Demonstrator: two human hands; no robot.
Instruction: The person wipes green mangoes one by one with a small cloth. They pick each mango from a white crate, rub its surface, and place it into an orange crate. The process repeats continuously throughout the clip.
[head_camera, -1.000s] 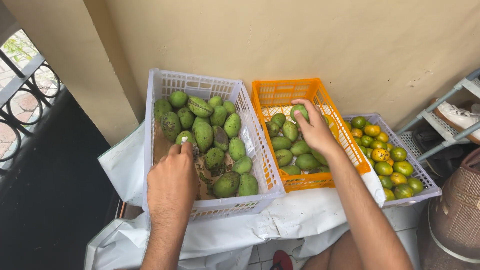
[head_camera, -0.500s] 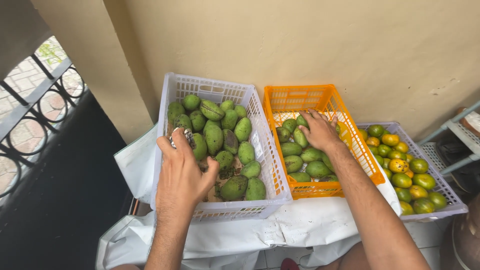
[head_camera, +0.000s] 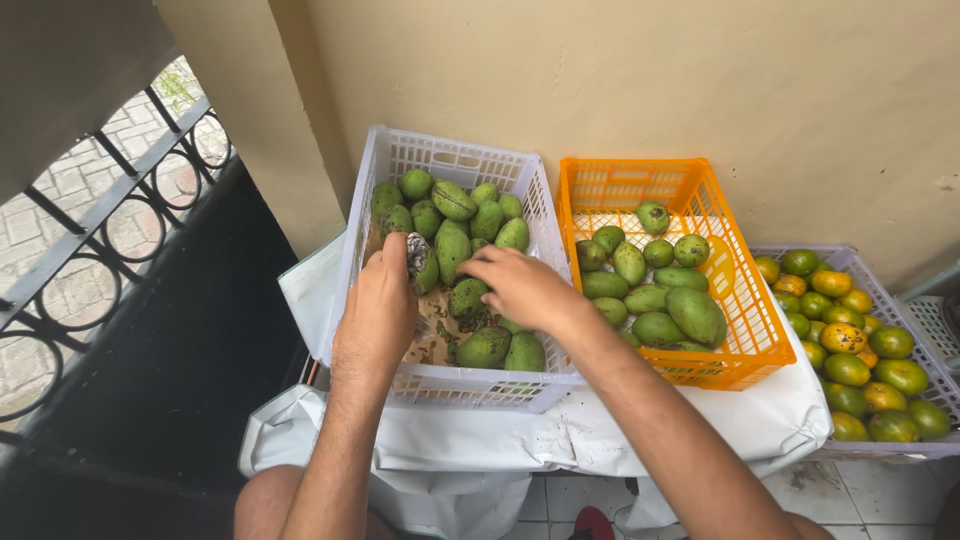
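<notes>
Both hands are inside the white basket (head_camera: 545, 215), which is full of green mangoes (head_camera: 452, 200). The left hand (head_camera: 378, 310) is on the left side of the basket. Its fingers are curled around a small crumpled grey and white thing (head_camera: 417, 256), pinched at the fingertips. I cannot tell what that thing is. The right hand (head_camera: 520, 288) reaches in from the right, palm down, with its fingers bent over the mangoes in the middle. It touches them, but I cannot tell if it has hold of one.

The bottom of the white basket shows some brown paper (head_camera: 432, 335) between the fruit.

Just beside it, on the right, sits an orange basket (head_camera: 735, 365) with more green mangoes (head_camera: 695, 315) in it. Further right is another pale basket (head_camera: 920, 448) with round green and yellow-orange fruit (head_camera: 845, 338).

The baskets rest on a white cloth (head_camera: 480, 445) over a low counter next to a cream wall (head_camera: 650, 80). On the left is a black iron railing (head_camera: 100, 240).
</notes>
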